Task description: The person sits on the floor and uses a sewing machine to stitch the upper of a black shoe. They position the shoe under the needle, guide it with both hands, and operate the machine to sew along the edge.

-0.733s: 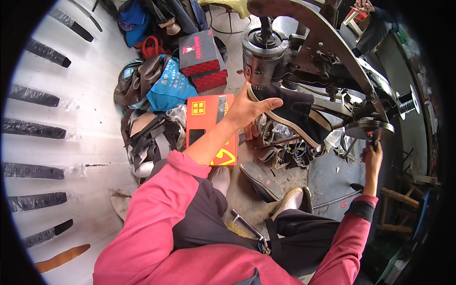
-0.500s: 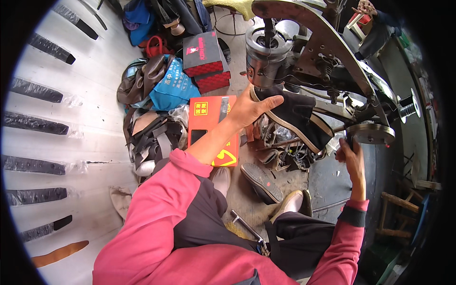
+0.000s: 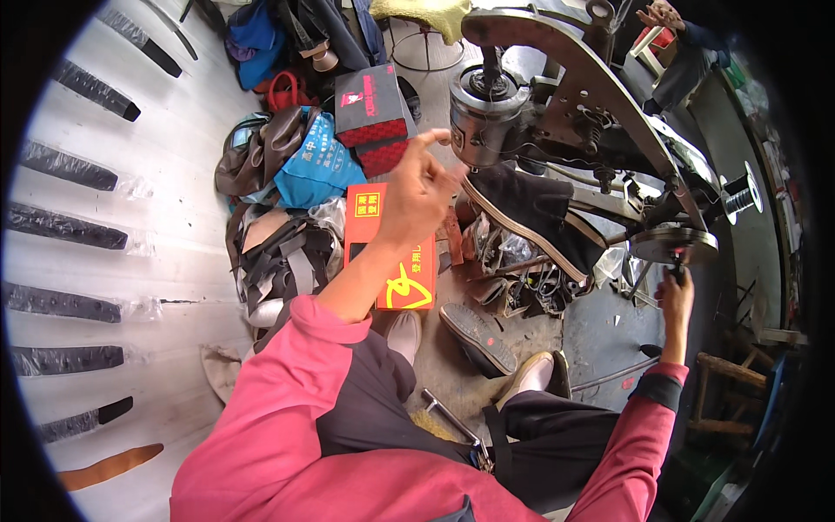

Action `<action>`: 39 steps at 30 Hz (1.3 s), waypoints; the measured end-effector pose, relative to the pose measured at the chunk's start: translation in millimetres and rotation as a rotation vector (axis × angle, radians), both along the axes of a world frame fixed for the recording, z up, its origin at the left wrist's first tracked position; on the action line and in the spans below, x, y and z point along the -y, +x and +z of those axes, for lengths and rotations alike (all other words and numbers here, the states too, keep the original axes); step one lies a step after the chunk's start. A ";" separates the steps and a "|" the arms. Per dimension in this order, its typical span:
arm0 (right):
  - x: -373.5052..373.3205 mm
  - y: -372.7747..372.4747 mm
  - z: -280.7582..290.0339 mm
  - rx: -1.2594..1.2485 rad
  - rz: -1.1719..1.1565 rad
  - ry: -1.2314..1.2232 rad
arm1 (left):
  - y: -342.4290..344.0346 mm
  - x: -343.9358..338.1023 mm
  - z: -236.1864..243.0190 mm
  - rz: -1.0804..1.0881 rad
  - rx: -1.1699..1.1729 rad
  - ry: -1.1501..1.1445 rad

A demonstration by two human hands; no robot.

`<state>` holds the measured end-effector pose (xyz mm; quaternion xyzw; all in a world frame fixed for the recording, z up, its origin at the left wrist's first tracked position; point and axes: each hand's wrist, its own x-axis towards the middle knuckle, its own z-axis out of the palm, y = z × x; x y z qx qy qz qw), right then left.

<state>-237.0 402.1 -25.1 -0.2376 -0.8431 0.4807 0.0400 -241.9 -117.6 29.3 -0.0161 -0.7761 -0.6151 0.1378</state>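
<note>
A metal shoe-stitching machine [image 3: 539, 52] stands before me, with a cylindrical head [image 3: 483, 122], a handwheel [image 3: 674, 244] and a spool [image 3: 742, 196]. A black shoe [image 3: 531, 204] with a tan-edged sole sits slanting under the head. My left hand [image 3: 417, 187] is just left of the head and shoe, index finger stretched toward the cylinder, fingers apart; whether a fingertip touches metal or thread I cannot tell. My right hand [image 3: 675, 294] grips the dark crank handle [image 3: 678, 265] below the handwheel.
Shoe boxes [image 3: 365, 104], an orange box [image 3: 404, 278], bags [image 3: 296, 165], scraps [image 3: 270, 252] and loose shoes [image 3: 474, 335] lie around the machine's foot. A white panel [image 3: 87, 270] with several dark strips runs along the left. Another person's hands [image 3: 661, 17] show top right; wooden stool [image 3: 726, 370] at right.
My left hand has let go of the shoe and moved slightly left, fingers raised. My right hand swung left with the crank, then back right to below the wheel.
</note>
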 end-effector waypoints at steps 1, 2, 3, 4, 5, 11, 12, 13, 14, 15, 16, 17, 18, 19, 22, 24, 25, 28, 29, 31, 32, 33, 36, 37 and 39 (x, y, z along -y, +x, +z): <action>13.2 3.9 -10.0 0.027 0.071 0.020 | 1.7 2.8 4.4 0.045 -0.105 0.026; 27.7 5.3 -16.7 0.102 0.134 -0.026 | -0.1 5.1 9.1 0.069 -0.166 -0.020; 41.6 7.0 -20.0 0.091 0.247 -0.039 | -2.6 4.6 13.3 0.083 -0.178 -0.026; 54.3 7.3 -20.9 0.092 0.250 -0.028 | -4.6 4.2 17.4 0.098 -0.189 -0.032; 66.2 8.1 -20.6 0.089 0.275 -0.072 | -4.2 3.7 21.1 0.110 -0.212 -0.040; 96.5 9.1 9.2 0.161 0.238 -0.130 | 24.0 -3.4 22.9 0.052 -0.244 -0.142; 101.0 9.8 15.0 0.174 0.233 -0.121 | 28.0 -4.7 19.4 0.039 -0.242 -0.114; 106.2 11.6 21.0 0.117 0.280 -0.156 | 29.8 -5.4 15.6 0.026 -0.238 -0.092; 111.9 14.2 26.7 0.100 0.280 -0.160 | 29.5 0.4 13.2 -0.014 -0.202 -0.097; 115.7 16.6 33.6 0.091 0.275 -0.172 | 26.6 3.6 10.3 -0.061 -0.168 -0.038; 116.1 17.6 42.5 0.019 0.280 -0.147 | 21.5 7.5 7.7 -0.102 -0.150 0.020; 112.1 17.9 52.8 -0.072 0.317 -0.165 | 16.4 11.9 5.8 -0.145 -0.131 0.079; 104.2 17.4 62.3 -0.198 0.314 -0.154 | 11.8 16.7 4.5 -0.180 -0.096 0.135; 90.3 14.1 73.1 -0.273 0.317 -0.109 | 7.2 21.8 3.8 -0.214 -0.061 0.191; 38.4 6.2 84.8 -0.408 0.201 -0.002 | -3.0 35.3 3.3 -0.317 0.067 0.233; 7.3 -1.7 72.6 -0.334 0.069 0.059 | -10.8 40.5 2.0 -0.378 0.125 0.199; -4.2 -2.3 62.2 -0.247 -0.022 0.046 | -14.7 41.8 0.6 -0.406 0.140 0.175; -14.3 0.2 25.2 -0.160 -0.042 -0.046 | -23.8 44.2 -4.9 -0.498 0.221 0.155; -9.6 0.8 15.4 -0.079 -0.029 -0.030 | -25.5 44.3 -6.9 -0.520 0.263 0.156; 14.5 3.5 -0.6 0.063 0.020 0.053 | -25.4 41.7 -11.1 -0.534 0.211 0.161; 29.7 6.4 -2.4 0.129 0.122 -0.011 | -25.6 40.2 -12.5 -0.544 0.189 0.164; 48.3 9.3 -2.8 0.161 0.178 -0.038 | -25.2 39.3 -13.4 -0.525 0.195 0.134; 96.3 14.3 17.6 0.118 0.293 -0.093 | -22.2 38.5 -15.4 -0.497 0.224 0.094; 105.8 15.9 28.8 0.067 0.317 -0.090 | -21.2 38.6 -16.3 -0.493 0.235 0.110; 110.7 19.3 52.1 -0.076 0.301 -0.190 | -20.5 38.8 -17.8 -0.506 0.243 0.143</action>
